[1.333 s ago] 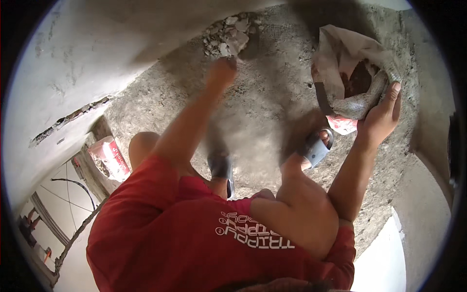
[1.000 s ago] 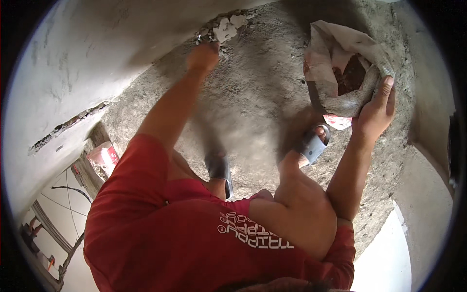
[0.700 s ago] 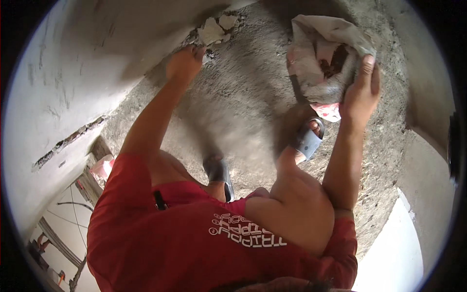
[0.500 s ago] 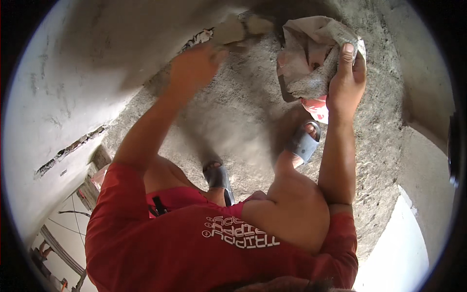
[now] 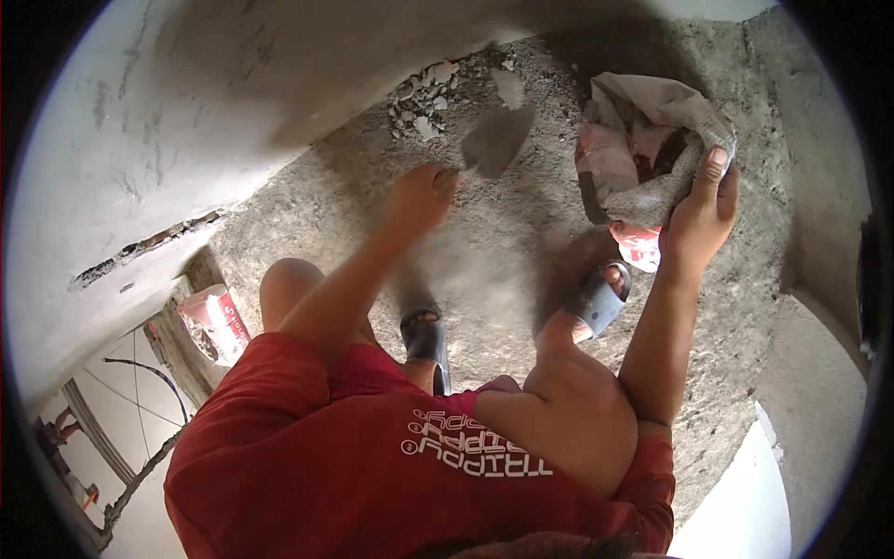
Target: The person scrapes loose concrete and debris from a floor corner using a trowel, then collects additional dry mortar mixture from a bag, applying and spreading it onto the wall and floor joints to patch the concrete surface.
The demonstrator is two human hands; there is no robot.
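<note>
- Rubble of pale, broken chunks (image 5: 424,107) lies, in the head view, on the rough grey concrete floor (image 5: 503,242) along the foot of the whitish plaster wall (image 5: 186,121).
- The left hand (image 5: 422,200), a blur close to that wall half a second ago, is now drawn back toward the body, narrowed round a grey, leaf-shaped trowel (image 5: 498,144).
- Hard to make out then, the trowel now shows plainly, apart from the wall, between rubble and sack; I cannot make out any load on it.
- A pale, flat fragment (image 5: 509,87) lies just beyond its tip.
- The right hand (image 5: 700,222) still holds the rim of a whitish woven sack (image 5: 643,200), thumb on top; the sack's mouth shows wider now, with reddish-brown matter (image 5: 666,149) inside.
- My reading: the trowel is between strokes, with much rubble left outside the sack.
</note>
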